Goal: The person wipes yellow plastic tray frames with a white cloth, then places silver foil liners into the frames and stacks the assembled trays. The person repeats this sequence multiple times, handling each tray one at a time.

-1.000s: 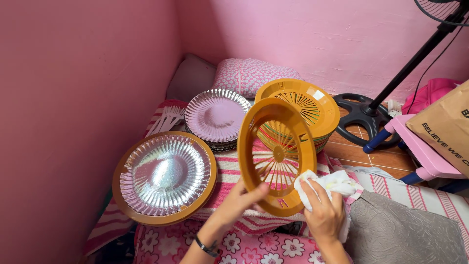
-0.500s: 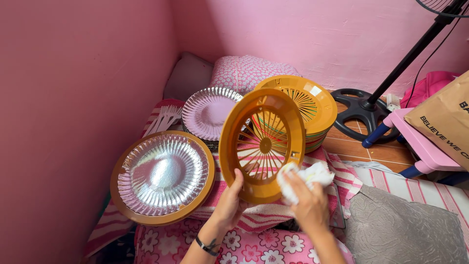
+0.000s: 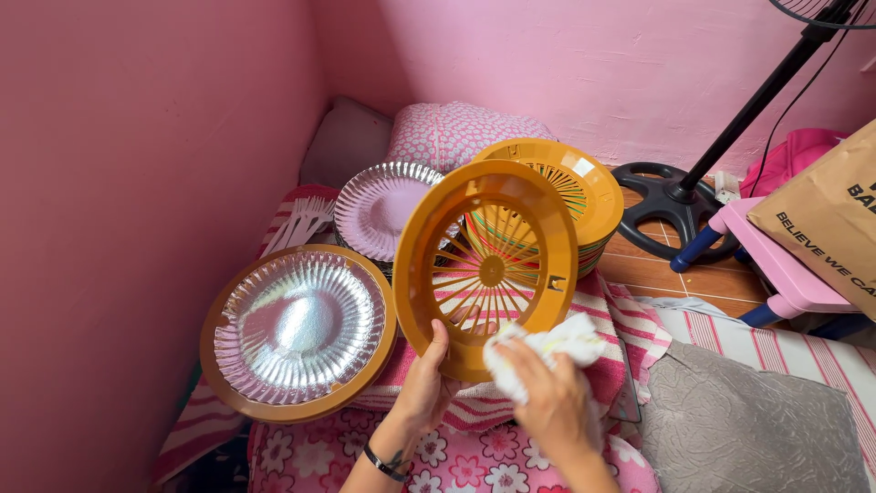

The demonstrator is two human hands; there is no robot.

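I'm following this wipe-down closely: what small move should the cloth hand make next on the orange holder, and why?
Probably slide the white cloth up along the rim. The left hand props the orange plate holder upright by its lower edge, while the right hand presses the cloth only on the bottom right rim; the rest of the ring shows no cloth on it.

Orange plate holder point(image 3: 493, 265): smooth, slightly glossy plastic, slotted. White rag point(image 3: 547, 351): soft crumpled cloth. Silver plate point(image 3: 299, 326): shiny ribbed foil-faced paper. Floral bedsheet point(image 3: 474, 456): matt fabric. Grey cushion point(image 3: 739, 424): textured, embossed cloth. Pink wall point(image 3: 137, 164): matt paint.
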